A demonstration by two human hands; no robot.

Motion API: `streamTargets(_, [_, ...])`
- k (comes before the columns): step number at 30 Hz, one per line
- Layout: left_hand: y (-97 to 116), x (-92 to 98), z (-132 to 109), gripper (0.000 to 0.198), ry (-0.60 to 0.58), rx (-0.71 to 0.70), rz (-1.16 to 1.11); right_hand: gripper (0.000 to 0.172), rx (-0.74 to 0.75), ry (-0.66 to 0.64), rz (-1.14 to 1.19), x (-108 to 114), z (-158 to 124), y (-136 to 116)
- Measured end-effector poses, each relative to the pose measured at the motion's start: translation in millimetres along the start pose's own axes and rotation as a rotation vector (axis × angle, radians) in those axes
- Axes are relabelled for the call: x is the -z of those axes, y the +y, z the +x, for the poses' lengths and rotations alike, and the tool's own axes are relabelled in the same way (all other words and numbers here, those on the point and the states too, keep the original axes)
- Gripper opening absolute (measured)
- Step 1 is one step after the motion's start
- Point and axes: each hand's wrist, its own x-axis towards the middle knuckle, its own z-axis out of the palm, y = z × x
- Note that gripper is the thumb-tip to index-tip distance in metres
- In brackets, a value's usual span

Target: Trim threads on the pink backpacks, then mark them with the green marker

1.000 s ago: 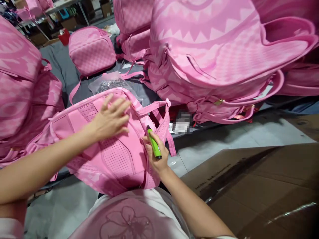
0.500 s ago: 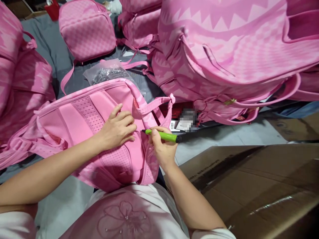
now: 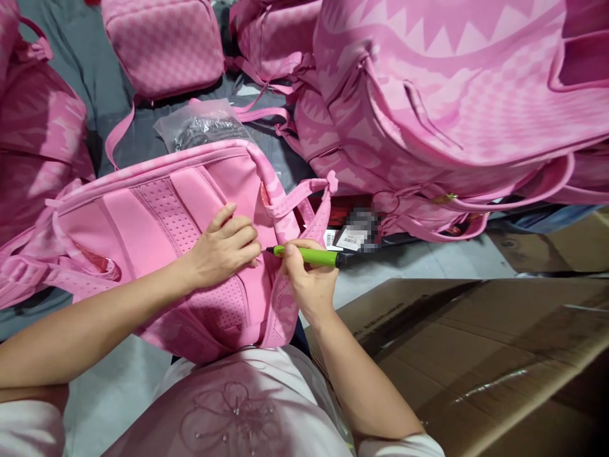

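A pink backpack [image 3: 157, 222] lies back-panel up in front of me, against my body. My left hand [image 3: 223, 244] presses on its padded panel, fingers curled and close together, holding nothing I can see. My right hand [image 3: 307, 282] pinches a green marker pen [image 3: 309, 256] lying almost level, its tip pointing left at the backpack's panel just beside my left fingertips. A pink shoulder strap [image 3: 304, 206] rises behind the pen.
Several more pink backpacks are piled around: a big one [image 3: 457, 95] at upper right, one [image 3: 164, 41] at the top, others [image 3: 38, 139] at left. A clear plastic bag [image 3: 202, 127] lies behind my backpack. Brown cardboard [image 3: 476, 355] fills the lower right. A barcode tag [image 3: 345, 240] sits past the pen.
My left hand went from flat and spread to curled on the panel. The right hand turned the marker from upright to level, and its tip moved to the panel.
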Motion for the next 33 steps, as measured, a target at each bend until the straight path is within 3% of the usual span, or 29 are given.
streamTargets(6, [-0.5, -0.9, -1.5, 0.031, -0.001, 0.012, -0.034, 0.019, -0.012, 0.036, -0.007, 0.1, 0.0, 1.2])
streamTargets(13, [-0.1, -2.4, -2.7, 0.026, 0.147, -0.052, 0.101, 0.021, 0.005, 0.008, -0.043, -0.4, 0.7, 0.2])
streamTargets(21, [0.8, -0.8, -3.6, 0.018, 0.028, 0.044, -0.078, 0.02, 0.036, -0.035, -0.101, -0.8, 8.2, -5.2])
streamTargets(25, [-0.5, -2.0, -3.1, 0.021, -0.029, 0.051, -0.049, 0.023, 0.011, -0.061, -0.134, 2.0, 13.4, -4.1])
streamTargets(33, [-2.9, -5.8, -3.4, 0.022, -0.025, 0.036, -0.03, 0.022, 0.023, -0.075, -0.116, 0.9, 17.3, -4.6])
